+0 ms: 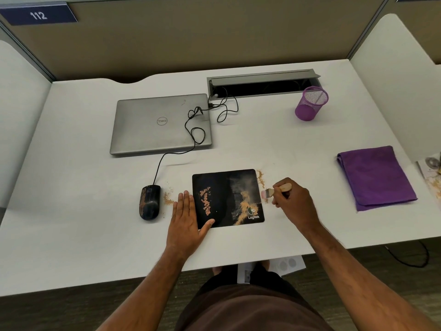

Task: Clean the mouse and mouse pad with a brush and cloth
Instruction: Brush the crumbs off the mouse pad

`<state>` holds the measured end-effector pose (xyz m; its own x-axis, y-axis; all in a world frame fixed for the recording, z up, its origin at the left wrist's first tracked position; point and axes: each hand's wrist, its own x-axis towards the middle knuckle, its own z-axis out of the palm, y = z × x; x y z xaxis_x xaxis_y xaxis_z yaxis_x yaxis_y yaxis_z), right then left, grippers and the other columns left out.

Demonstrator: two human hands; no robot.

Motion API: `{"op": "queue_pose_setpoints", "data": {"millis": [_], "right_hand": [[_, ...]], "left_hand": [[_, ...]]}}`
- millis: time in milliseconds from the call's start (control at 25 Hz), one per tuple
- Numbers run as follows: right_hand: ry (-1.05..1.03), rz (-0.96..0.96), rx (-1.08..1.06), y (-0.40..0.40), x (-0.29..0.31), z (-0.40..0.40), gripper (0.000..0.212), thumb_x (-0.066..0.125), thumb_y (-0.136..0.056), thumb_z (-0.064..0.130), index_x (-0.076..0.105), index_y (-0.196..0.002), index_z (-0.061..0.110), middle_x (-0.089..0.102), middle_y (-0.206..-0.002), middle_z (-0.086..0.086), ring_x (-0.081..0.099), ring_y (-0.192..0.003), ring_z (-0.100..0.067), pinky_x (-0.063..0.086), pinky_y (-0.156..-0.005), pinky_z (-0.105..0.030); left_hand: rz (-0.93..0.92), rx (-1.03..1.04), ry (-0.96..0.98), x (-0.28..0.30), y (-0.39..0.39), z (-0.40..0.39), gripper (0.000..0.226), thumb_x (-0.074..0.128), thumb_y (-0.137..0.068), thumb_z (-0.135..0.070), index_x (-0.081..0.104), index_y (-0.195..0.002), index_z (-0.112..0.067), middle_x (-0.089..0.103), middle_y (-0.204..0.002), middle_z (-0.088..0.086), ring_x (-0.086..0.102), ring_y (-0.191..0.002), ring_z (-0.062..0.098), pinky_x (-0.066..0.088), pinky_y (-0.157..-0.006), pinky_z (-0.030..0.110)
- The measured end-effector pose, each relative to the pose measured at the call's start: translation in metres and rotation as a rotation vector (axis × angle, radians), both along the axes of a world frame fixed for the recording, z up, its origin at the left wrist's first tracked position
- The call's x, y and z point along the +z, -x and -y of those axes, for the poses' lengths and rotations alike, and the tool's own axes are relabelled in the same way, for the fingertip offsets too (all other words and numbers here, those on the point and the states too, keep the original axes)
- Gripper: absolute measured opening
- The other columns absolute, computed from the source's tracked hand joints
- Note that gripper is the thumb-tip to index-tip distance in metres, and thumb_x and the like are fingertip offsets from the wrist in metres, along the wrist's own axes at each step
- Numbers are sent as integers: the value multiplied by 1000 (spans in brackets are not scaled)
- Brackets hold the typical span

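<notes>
A black mouse pad [224, 194] lies on the white desk, streaked with orange-brown powder. My left hand [188, 218] lies flat beside its left edge, thumb pressing on the pad's lower left corner. My right hand [292, 201] grips a small wooden-handled brush [285, 187], whose bristles sit just off the pad's right edge. A black wired mouse [149, 202], smeared with the same powder, rests left of the pad. A folded purple cloth [375, 176] lies at the right of the desk.
A closed grey laptop [152, 125] sits behind the mouse, with the mouse cable [191, 130] looped over it. A purple mesh pen cup [310, 103] stands near an open cable tray [262, 86]. Loose powder [260, 179] lies on the desk around the pad.
</notes>
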<state>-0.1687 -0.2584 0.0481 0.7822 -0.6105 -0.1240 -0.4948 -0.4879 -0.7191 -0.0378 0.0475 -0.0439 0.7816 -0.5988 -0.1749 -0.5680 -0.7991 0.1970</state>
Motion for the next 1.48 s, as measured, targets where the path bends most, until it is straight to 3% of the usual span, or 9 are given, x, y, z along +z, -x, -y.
{"op": "queue_pose_setpoints", "data": {"millis": [200, 440, 640, 800, 1000, 1120, 1280, 1480], "right_hand": [[-89, 9, 114, -5, 1, -20, 6, 63, -102, 22, 65, -96, 21, 75, -75, 7, 72, -68, -4, 59, -65, -26], [-3, -6, 10, 3, 2, -2, 6, 64, -100, 23, 65, -95, 23, 73, -74, 7, 71, -67, -9, 61, -65, -36], [-125, 66, 120, -14, 6, -22, 5, 62, -103, 23, 65, -102, 20, 76, -78, 8, 74, -73, -3, 62, -70, -30], [-162, 28, 217, -28, -1, -41, 9, 59, -105, 28, 63, -108, 21, 77, -84, 8, 75, -76, -2, 62, -76, -32], [-2, -79, 96, -29, -4, -22, 10, 55, -104, 33, 61, -100, 26, 75, -83, 4, 72, -73, -14, 62, -71, -43], [25, -61, 44, -28, 2, -15, 11, 56, -104, 31, 61, -98, 23, 75, -81, 2, 72, -70, -17, 61, -66, -38], [-133, 1, 119, -38, 6, -34, 10, 57, -105, 26, 63, -98, 22, 76, -77, 4, 72, -65, -6, 57, -65, -23], [-104, -62, 80, -36, 0, -23, 11, 56, -104, 26, 62, -94, 23, 75, -77, 5, 72, -64, -7, 57, -66, -30]], "left_hand": [[-6, -2, -6, 0, 0, -1, 105, 14, -96, -83, -6, -163, -5, -15, -173, 12, -19, -159, 24, -11, -128, 36], [-12, -2, 6, -1, 0, -1, 106, 12, -95, -84, -6, -163, -5, -15, -173, 11, -18, -159, 23, -5, -130, 40], [-23, -2, -3, -1, -1, -1, 106, 7, -94, -85, -9, -163, -6, -18, -172, 10, -21, -158, 23, -1, -131, 43], [-20, -2, -3, 0, -1, -1, 106, 10, -94, -84, -8, -163, -6, -17, -172, 11, -21, -159, 23, -2, -131, 42], [-19, -6, -7, -1, -1, -2, 106, 9, -94, -85, -8, -163, -6, -18, -172, 11, -22, -158, 22, -3, -131, 42], [-26, 0, -4, -1, -1, -2, 106, 12, -95, -84, -8, -163, -6, -17, -172, 10, -21, -158, 22, -2, -131, 42], [-27, -8, -46, 0, -1, -1, 106, 8, -94, -85, -13, -163, -7, -22, -171, 10, -26, -157, 22, -8, -130, 40], [-27, -9, -36, 0, -2, -1, 106, 7, -94, -85, -13, -163, -7, -22, -171, 10, -25, -157, 22, -10, -129, 39]]}}
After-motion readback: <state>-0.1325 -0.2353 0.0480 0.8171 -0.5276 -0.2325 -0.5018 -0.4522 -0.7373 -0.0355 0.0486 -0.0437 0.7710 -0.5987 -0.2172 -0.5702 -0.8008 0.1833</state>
